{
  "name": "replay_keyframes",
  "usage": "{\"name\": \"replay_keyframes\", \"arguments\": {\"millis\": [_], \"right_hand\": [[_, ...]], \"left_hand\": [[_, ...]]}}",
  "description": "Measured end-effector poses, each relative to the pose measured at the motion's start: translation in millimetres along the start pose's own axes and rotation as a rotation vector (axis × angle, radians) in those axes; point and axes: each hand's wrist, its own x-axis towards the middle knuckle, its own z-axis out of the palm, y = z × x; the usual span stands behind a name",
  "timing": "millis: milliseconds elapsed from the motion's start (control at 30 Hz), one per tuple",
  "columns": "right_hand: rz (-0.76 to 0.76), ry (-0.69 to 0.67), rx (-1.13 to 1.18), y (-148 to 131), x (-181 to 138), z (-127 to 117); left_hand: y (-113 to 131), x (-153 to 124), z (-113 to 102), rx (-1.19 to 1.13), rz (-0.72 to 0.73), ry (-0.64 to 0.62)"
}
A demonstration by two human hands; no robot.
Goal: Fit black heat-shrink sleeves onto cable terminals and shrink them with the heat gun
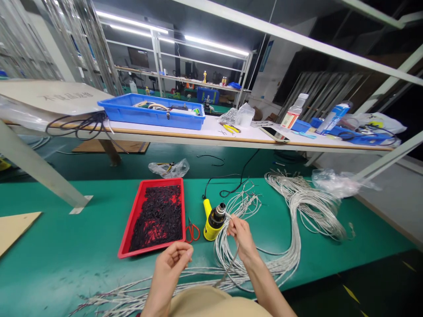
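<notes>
My right hand [243,240] pinches a thin grey-white cable [235,257], its end held close to the metal nozzle of a heat gun [211,226]. The yellow and black gun stands upright, nozzle pointing up. My left hand [170,270] is apart from it, lower down, with thumb and fingertips pressed together; whatever is between them is too small to make out. Left of the gun lies a pair of red-handled scissors [193,232], beside a red tray [124,233] of small black pieces [157,215]. Loops of white cable [294,220] spread under and right of my right hand.
A shelf [211,137] crosses above the green bench [99,281]. On it are a blue bin [152,116], yellow-handled pliers [230,128], a phone [275,134] and a bottle [294,112]. The gun's black cord [243,171] runs back. Plastic bags [337,182] lie at right.
</notes>
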Motion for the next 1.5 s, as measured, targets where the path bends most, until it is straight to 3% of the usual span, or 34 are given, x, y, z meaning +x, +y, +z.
{"name": "replay_keyframes", "arguments": {"millis": [800,1500], "right_hand": [[0.016,0.03,-0.048,-6,-12,-1],[-0.218,0.131,-0.625,-15,-4,-13]], "left_hand": [[-3,1,0,0.015,-0.003,-0.041],[-3,5,0,-0.002,0.009,-0.024]]}}
